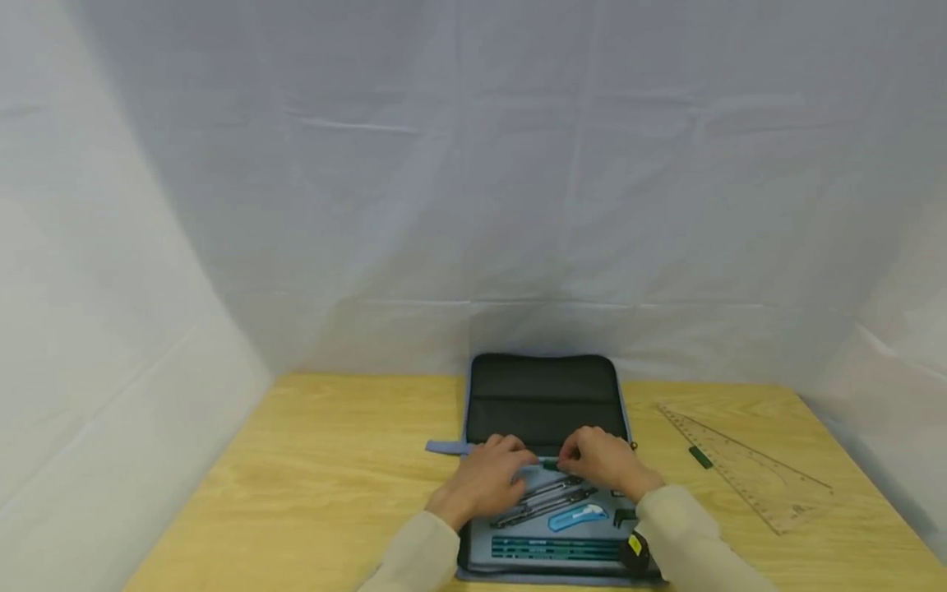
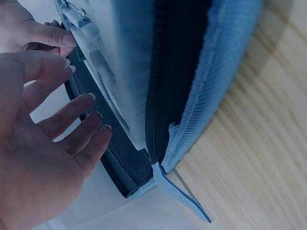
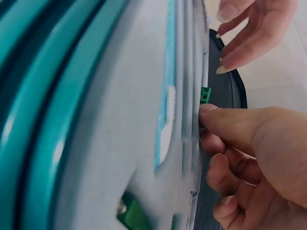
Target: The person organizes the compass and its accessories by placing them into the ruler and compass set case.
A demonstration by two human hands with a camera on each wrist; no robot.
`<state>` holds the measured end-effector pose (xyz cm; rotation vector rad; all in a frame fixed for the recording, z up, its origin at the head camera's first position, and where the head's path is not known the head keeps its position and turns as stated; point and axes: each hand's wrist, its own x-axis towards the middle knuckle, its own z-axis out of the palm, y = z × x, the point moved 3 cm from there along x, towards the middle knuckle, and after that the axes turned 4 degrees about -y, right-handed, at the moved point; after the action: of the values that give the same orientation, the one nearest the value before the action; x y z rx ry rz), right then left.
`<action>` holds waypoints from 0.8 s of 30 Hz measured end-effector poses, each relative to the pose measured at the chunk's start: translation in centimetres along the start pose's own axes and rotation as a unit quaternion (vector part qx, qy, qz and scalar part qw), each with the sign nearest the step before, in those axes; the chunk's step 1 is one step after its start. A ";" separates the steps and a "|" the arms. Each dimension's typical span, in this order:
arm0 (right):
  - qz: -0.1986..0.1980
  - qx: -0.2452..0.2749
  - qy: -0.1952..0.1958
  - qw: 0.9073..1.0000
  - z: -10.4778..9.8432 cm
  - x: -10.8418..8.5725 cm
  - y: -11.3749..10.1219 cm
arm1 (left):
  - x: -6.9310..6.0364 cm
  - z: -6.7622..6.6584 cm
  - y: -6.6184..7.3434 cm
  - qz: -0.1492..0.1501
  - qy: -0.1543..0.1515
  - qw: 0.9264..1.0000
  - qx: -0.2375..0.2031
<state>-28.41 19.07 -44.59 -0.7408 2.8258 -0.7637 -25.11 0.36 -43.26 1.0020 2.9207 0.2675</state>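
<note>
A zip case [image 1: 547, 411] lies unfolded on the table, its dark lid at the back and a grey-blue tray in front. My right hand [image 1: 602, 459] pinches a small green plastic piece [image 3: 205, 95] between thumb and fingers at the tray's far edge. My left hand [image 1: 488, 477] hovers over the tray's left side, fingers loosely extended and holding nothing in the left wrist view. Between and below the hands lie metal compasses [image 1: 543, 507], a blue utility knife [image 1: 579, 517] and green pencils [image 1: 555, 548]. The pinched piece is partly hidden by fingers.
A clear set square [image 1: 769, 477] lies right of the case, with a small dark green block [image 1: 699, 457] by its left edge. A black round item with a yellow label [image 1: 635, 546] sits at the tray's right front. A blue strap [image 1: 446, 447] sticks out left.
</note>
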 end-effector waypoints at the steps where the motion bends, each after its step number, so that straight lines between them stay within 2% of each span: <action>1: -0.002 -0.002 -0.002 1.000 0.0 0.0 0.0 | 0.1 0.0 0.0 -0.001 -0.002 1.000 0.000; 9: -0.041 -0.052 -0.027 0.997 -0.7 0.0 0.2 | 0.3 0.2 0.1 -0.005 -0.009 1.000 0.000; 14: -0.068 -0.116 -0.025 0.991 -0.9 -0.3 -0.1 | 0.4 0.3 0.3 0.001 -0.008 1.000 0.003; 17: -0.106 -0.176 0.001 0.979 -1.1 -0.5 -0.6 | 0.4 0.3 0.4 0.005 -0.006 1.000 0.006; 21: -0.157 -0.248 0.050 0.955 -1.1 -0.7 -1.6 | 0.6 0.3 0.4 0.008 -0.006 1.000 0.006; 24: -0.172 -0.272 0.072 0.944 -0.9 -0.8 -1.9 | 0.7 0.3 0.6 0.010 -0.010 1.000 0.007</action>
<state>-27.12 18.49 -42.86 -1.3290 3.1093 -0.0411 -25.27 1.24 -43.43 1.0290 2.8996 0.2372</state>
